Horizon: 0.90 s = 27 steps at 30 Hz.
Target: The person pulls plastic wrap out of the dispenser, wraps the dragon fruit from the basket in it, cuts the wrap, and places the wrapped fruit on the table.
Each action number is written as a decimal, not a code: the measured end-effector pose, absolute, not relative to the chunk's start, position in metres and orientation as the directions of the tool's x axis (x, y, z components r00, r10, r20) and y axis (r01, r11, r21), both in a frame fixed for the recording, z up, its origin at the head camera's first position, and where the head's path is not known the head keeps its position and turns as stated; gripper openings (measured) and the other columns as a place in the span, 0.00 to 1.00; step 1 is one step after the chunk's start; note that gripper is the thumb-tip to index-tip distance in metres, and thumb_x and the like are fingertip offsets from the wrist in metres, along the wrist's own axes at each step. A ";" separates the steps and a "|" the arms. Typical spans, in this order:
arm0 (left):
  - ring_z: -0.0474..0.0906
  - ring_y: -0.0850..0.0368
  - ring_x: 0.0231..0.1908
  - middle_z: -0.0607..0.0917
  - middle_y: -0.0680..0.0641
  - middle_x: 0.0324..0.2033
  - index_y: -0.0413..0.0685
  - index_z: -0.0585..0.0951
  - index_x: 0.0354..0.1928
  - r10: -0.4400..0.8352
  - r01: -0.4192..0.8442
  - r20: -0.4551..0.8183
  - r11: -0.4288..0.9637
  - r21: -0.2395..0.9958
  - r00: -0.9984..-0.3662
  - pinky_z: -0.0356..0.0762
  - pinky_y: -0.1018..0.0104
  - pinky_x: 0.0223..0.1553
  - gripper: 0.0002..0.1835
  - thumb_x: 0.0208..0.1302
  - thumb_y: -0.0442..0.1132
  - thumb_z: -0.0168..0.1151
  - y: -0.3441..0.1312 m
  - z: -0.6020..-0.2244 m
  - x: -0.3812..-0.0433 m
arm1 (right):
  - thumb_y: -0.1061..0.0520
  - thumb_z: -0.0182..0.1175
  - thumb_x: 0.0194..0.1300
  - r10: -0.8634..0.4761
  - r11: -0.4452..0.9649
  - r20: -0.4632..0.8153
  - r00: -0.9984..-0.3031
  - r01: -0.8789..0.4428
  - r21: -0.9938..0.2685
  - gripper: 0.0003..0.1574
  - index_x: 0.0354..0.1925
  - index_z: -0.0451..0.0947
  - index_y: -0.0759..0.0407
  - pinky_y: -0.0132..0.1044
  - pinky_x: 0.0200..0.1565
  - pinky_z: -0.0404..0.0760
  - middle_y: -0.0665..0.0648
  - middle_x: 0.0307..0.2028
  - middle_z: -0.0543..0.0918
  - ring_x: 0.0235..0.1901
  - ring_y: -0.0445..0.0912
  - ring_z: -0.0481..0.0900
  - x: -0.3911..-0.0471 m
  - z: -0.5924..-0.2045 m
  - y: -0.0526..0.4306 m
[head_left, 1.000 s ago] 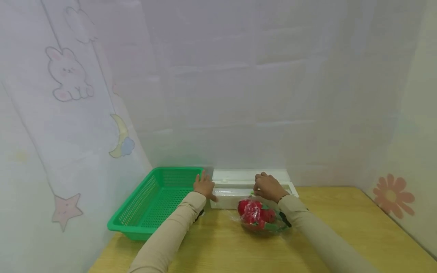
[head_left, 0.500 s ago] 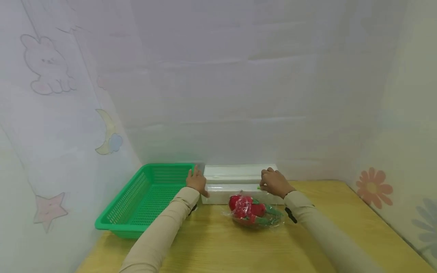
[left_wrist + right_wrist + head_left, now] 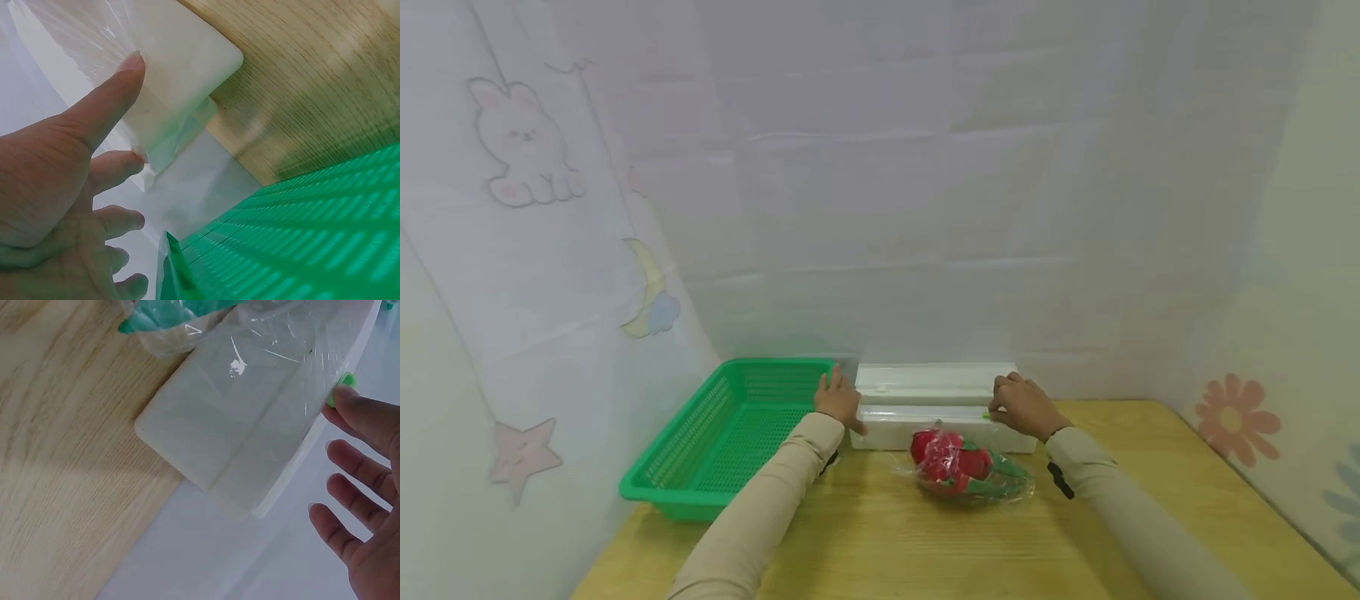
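A long white cling film dispenser point(image 3: 887, 437) stands on the table, its lid point(image 3: 936, 377) raised at the back. My right hand point(image 3: 1024, 407) pinches a small green slide cutter point(image 3: 340, 390) at the top edge, towards the dispenser's right end. My left hand point(image 3: 839, 400) is at the left end, fingers spread. Its thumb point(image 3: 119, 94) presses the clear film point(image 3: 103, 31) on the front face, and the index fingertip touches the end corner. In front lies a red and green soft doll point(image 3: 951, 462) wrapped in clear film, which reaches up to the dispenser.
A green plastic basket point(image 3: 688, 498) with slotted sides stands to the left, close beside my left hand. All sit on a wooden table point(image 3: 880, 550). A pale cloth point(image 3: 880, 208) with cartoon prints hangs behind the table and along its sides.
My right hand has slid to the right along the dispenser's top edge with the green slide cutter. The left hand has stayed at the left end. The head view has shifted slightly.
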State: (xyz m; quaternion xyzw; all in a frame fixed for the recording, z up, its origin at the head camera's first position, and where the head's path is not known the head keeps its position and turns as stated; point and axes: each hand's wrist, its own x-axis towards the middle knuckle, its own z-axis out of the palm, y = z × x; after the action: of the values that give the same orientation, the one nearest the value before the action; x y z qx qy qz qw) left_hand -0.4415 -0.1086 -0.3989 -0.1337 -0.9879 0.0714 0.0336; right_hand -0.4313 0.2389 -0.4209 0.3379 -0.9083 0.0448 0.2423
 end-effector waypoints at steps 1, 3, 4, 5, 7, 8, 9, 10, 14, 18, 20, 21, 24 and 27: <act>0.46 0.40 0.76 0.64 0.38 0.72 0.50 0.81 0.62 0.271 0.262 0.050 0.954 -0.143 -0.961 0.46 0.45 0.74 0.36 0.53 0.59 0.76 -0.108 -0.398 -0.441 | 0.60 0.77 0.51 -0.592 0.765 0.476 -0.650 -0.639 0.079 0.04 0.28 0.90 0.57 0.39 0.28 0.74 0.52 0.29 0.79 0.29 0.47 0.71 -0.431 -0.421 0.240; 0.46 0.40 0.76 0.64 0.38 0.72 0.49 0.81 0.61 0.271 0.262 0.049 0.955 -0.137 -0.961 0.46 0.45 0.74 0.36 0.53 0.58 0.76 -0.105 -0.397 -0.439 | 0.61 0.76 0.52 -0.584 0.767 0.476 -0.657 -0.639 0.059 0.04 0.29 0.90 0.58 0.40 0.29 0.75 0.53 0.30 0.79 0.30 0.48 0.72 -0.429 -0.420 0.242; 0.45 0.40 0.76 0.65 0.38 0.72 0.49 0.81 0.61 0.270 0.261 0.050 0.955 -0.143 -0.961 0.45 0.45 0.74 0.36 0.53 0.59 0.75 -0.105 -0.399 -0.440 | 0.61 0.76 0.52 -0.580 0.770 0.472 -0.663 -0.636 0.052 0.04 0.30 0.90 0.58 0.41 0.29 0.75 0.53 0.30 0.80 0.31 0.48 0.72 -0.428 -0.420 0.243; 0.45 0.40 0.76 0.64 0.38 0.72 0.49 0.81 0.61 0.268 0.259 0.049 0.955 -0.145 -0.962 0.45 0.45 0.74 0.36 0.52 0.59 0.75 -0.105 -0.400 -0.442 | 0.60 0.76 0.52 -0.579 0.772 0.468 -0.668 -0.633 0.052 0.04 0.30 0.90 0.58 0.41 0.29 0.75 0.53 0.31 0.80 0.31 0.49 0.72 -0.428 -0.421 0.244; 0.45 0.40 0.76 0.65 0.38 0.72 0.50 0.81 0.61 0.263 0.254 0.044 0.955 -0.151 -0.964 0.45 0.45 0.74 0.36 0.52 0.60 0.76 -0.104 -0.403 -0.444 | 0.60 0.76 0.53 -0.572 0.781 0.458 -0.681 -0.622 0.050 0.04 0.30 0.90 0.57 0.42 0.29 0.75 0.54 0.32 0.80 0.32 0.49 0.73 -0.428 -0.422 0.245; 0.45 0.40 0.76 0.65 0.38 0.72 0.50 0.81 0.61 0.262 0.253 0.042 0.956 -0.151 -0.964 0.45 0.44 0.74 0.37 0.51 0.60 0.76 -0.104 -0.404 -0.445 | 0.60 0.75 0.54 -0.567 0.786 0.453 -0.688 -0.617 0.048 0.03 0.31 0.90 0.56 0.42 0.29 0.75 0.54 0.33 0.80 0.33 0.50 0.73 -0.428 -0.423 0.246; 0.45 0.40 0.76 0.65 0.38 0.72 0.51 0.81 0.62 0.263 0.254 0.043 0.955 -0.154 -0.964 0.45 0.44 0.74 0.37 0.51 0.60 0.76 -0.104 -0.407 -0.447 | 0.59 0.75 0.54 -0.565 0.789 0.450 -0.692 -0.612 0.048 0.03 0.31 0.90 0.56 0.42 0.29 0.75 0.53 0.33 0.80 0.33 0.50 0.73 -0.429 -0.424 0.247; 0.44 0.40 0.76 0.65 0.38 0.72 0.52 0.81 0.62 0.261 0.252 0.039 0.955 -0.156 -0.965 0.45 0.45 0.74 0.38 0.51 0.61 0.76 -0.104 -0.408 -0.448 | 0.59 0.75 0.54 -0.562 0.792 0.449 -0.695 -0.608 0.050 0.03 0.31 0.90 0.55 0.43 0.30 0.75 0.53 0.33 0.80 0.33 0.49 0.73 -0.429 -0.425 0.247; 0.45 0.40 0.76 0.65 0.39 0.72 0.51 0.81 0.61 0.261 0.251 0.042 0.954 -0.163 -0.964 0.45 0.45 0.74 0.37 0.51 0.61 0.75 -0.103 -0.406 -0.446 | 0.58 0.75 0.55 -0.550 0.804 0.445 -0.706 -0.593 0.053 0.03 0.31 0.90 0.54 0.47 0.31 0.76 0.52 0.33 0.80 0.34 0.49 0.73 -0.430 -0.427 0.248; 0.45 0.41 0.77 0.64 0.39 0.73 0.51 0.82 0.60 0.261 0.250 0.045 0.953 -0.170 -0.964 0.45 0.46 0.74 0.37 0.50 0.62 0.76 -0.101 -0.402 -0.442 | 0.58 0.76 0.54 -0.552 0.802 0.459 -0.696 -0.594 0.062 0.04 0.31 0.90 0.53 0.49 0.32 0.76 0.52 0.34 0.80 0.35 0.50 0.74 -0.430 -0.427 0.249; 0.45 0.41 0.77 0.64 0.39 0.72 0.51 0.82 0.60 0.257 0.247 0.041 0.954 -0.172 -0.965 0.46 0.46 0.74 0.37 0.50 0.62 0.76 -0.100 -0.400 -0.440 | 0.58 0.76 0.54 -0.549 0.803 0.465 -0.695 -0.593 0.061 0.04 0.31 0.90 0.53 0.49 0.33 0.77 0.53 0.34 0.81 0.36 0.51 0.74 -0.429 -0.427 0.250; 0.45 0.41 0.77 0.64 0.39 0.73 0.51 0.82 0.60 0.256 0.246 0.036 0.953 -0.174 -0.966 0.46 0.45 0.74 0.38 0.49 0.62 0.76 -0.099 -0.399 -0.441 | 0.58 0.76 0.54 -0.546 0.804 0.465 -0.697 -0.591 0.057 0.04 0.31 0.90 0.53 0.50 0.33 0.77 0.53 0.35 0.81 0.36 0.51 0.74 -0.428 -0.426 0.251; 0.44 0.42 0.77 0.64 0.39 0.73 0.52 0.82 0.60 0.253 0.244 0.027 0.953 -0.182 -0.967 0.45 0.45 0.74 0.39 0.48 0.64 0.76 -0.099 -0.403 -0.448 | 0.58 0.76 0.54 -0.538 0.809 0.463 -0.704 -0.585 0.051 0.04 0.31 0.90 0.53 0.51 0.33 0.77 0.53 0.35 0.80 0.37 0.52 0.75 -0.426 -0.425 0.251; 0.41 0.41 0.77 0.64 0.39 0.73 0.53 0.82 0.60 0.270 0.255 0.052 0.947 -0.196 -0.961 0.42 0.44 0.74 0.40 0.47 0.67 0.74 -0.102 -0.418 -0.466 | 0.58 0.75 0.55 -0.534 0.813 0.456 -0.712 -0.581 0.044 0.04 0.32 0.90 0.53 0.52 0.33 0.77 0.53 0.35 0.80 0.38 0.53 0.75 -0.424 -0.423 0.251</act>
State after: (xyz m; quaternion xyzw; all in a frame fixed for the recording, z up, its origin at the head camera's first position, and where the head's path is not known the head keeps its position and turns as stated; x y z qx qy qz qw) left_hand -0.4656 -0.1024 -0.4177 -0.1332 -0.9858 0.0943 0.0390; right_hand -0.4243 0.2515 -0.4230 0.3017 -0.9238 0.0515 0.2300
